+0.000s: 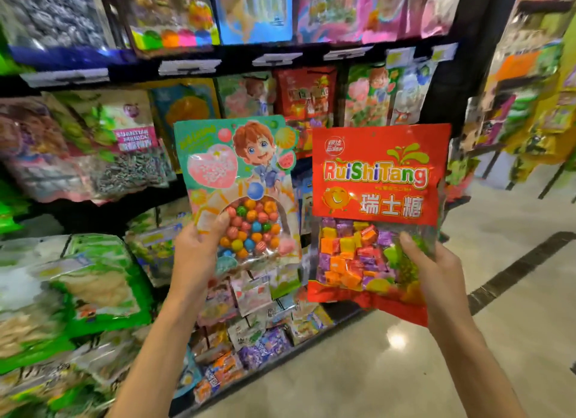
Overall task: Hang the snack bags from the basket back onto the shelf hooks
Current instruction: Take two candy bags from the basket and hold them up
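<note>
- A dark shelf unit (442, 84) crowded with hanging snack packs rises behind both raised hands; white price tags (190, 67) line its rail, and glossy tiled floor (389, 371) spreads below right.
- The left hand (194, 255) pinches the teal gumball bag (238, 180) at its lower left edge, thumb (222, 222) over the clear window, the bag standing upright above the fingers.
- The right hand (436, 274) pinches the red RuiShiTang candy bag (377, 180) at its lower right, thumb (408, 244) in front, bag rising up-left of the fingers.

Teal cartoon-printed bag (237, 180) shows multicoloured balls; red bag (378, 180) shows orange, purple, yellow candies.
</note>
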{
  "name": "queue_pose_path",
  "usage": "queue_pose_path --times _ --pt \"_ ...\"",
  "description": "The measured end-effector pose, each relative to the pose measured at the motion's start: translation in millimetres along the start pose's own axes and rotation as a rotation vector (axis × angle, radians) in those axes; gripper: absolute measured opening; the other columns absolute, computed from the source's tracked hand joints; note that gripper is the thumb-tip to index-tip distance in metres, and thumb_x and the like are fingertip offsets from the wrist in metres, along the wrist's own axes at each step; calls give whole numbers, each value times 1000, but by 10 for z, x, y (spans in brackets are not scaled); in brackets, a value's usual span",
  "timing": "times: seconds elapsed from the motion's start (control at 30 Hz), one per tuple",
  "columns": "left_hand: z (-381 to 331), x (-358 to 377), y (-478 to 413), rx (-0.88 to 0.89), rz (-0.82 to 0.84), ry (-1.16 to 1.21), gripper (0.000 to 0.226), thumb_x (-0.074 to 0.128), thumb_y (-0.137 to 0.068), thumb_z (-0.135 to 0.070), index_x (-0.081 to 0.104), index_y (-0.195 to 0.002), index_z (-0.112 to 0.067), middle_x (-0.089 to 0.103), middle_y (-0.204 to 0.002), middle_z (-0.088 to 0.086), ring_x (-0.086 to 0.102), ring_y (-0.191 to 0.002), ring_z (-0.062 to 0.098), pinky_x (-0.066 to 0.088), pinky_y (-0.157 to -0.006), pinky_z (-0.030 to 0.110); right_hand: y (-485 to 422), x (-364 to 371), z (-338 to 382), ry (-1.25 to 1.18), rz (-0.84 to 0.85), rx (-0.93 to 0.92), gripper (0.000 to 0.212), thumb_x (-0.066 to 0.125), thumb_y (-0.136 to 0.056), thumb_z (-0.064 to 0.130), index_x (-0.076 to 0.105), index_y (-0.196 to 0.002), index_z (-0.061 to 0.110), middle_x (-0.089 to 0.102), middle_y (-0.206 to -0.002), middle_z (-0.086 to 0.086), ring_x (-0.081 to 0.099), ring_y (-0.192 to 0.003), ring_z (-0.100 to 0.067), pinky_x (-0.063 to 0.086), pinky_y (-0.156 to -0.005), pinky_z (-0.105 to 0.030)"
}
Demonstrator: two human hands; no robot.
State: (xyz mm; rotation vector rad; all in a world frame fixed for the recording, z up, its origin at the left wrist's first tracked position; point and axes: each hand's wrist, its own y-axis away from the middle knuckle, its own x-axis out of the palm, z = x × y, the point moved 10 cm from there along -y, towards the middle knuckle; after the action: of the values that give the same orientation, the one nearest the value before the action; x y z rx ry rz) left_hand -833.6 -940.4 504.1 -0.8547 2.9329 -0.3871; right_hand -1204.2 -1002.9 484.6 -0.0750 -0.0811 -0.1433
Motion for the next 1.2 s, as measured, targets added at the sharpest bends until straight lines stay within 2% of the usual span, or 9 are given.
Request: queue_pose_path --times 0.07,0.23,0.37,0.5,0.63,0.77,0.93,1.1,1.2 --pt "6 156 -93 -10 -4 -12 24 64 -90 -41 69 -108 -25 77 -100 -2 73 -93 17 59 -83 41 -244 -86 -31 -9 15 6 11 64 -94 28 69 -101 21 77 -81 8 74 -74 -12 52 -63 -28" --pt "28 474 -438 -16 -49 -7 17 65 -90 -37 68 -103 -27 77 -94 -7 74 -90 15 60 -72 26 -844 -136 -84 -4 43 20 9 64 -93 28 69 -98 22 76 -78 10 73 -71 -10 53 -65 -30" --pt "50 680 -820 -6 -70 -16 15 65 -92 -37 69 -106 -32 76 -101 -12 71 -97 9 58 -85 31 -1255 -87 -137 9 58 18 18 66 -92 32 71 -105 21 77 -88 3 75 -78 -17 56 -74 -36" --pt "57 896 -1235 4 -72 48 17 63 -94 -27 69 -109 -21 76 -103 -4 72 -98 13 58 -88 35 -1666 49 -84 24 89 -5 13 64 -93 29 70 -98 20 77 -80 7 74 -73 -12 56 -62 -29" --pt "115 1020 -1586 3 -99 57 21 65 -94 -31 69 -109 -17 76 -104 1 72 -98 19 58 -88 43 -2019 214 20 28 121 -46 11 62 -94 31 69 -99 24 76 -85 9 73 -75 -10 50 -66 -30" --pt "181 1093 -1814 -5 -123 27 24 66 -92 -35 69 -110 -19 77 -100 -2 73 -95 16 59 -86 41 -2249 312 7 16 138 -56 11 62 -94 30 69 -99 24 76 -84 8 74 -75 -10 51 -65 -30" --pt "188 1101 -1920 13 -155 -7 20 63 -93 -35 69 -106 -21 77 -97 -3 73 -94 18 61 -80 35 -2452 442 -73 27 181 -39 12 63 -92 34 70 -99 26 76 -90 5 74 -80 -13 53 -71 -32" --pt "202 1116 -1977 -11 -163 19 33 65 -91 -39 69 -115 -17 76 -106 2 72 -101 21 56 -91 48 -2633 567 -147 7 208 -14 18 65 -91 36 72 -103 25 76 -98 1 72 -95 -23 53 -93 -50" --pt "192 1148 -2000 -3 -175 15 27 64 -93 -38 69 -113 -20 76 -107 1 71 -102 19 55 -94 49 -2719 631 -134 -16 231 -15 20 64 -92 31 71 -109 23 76 -101 2 72 -97 -19 53 -93 -46"
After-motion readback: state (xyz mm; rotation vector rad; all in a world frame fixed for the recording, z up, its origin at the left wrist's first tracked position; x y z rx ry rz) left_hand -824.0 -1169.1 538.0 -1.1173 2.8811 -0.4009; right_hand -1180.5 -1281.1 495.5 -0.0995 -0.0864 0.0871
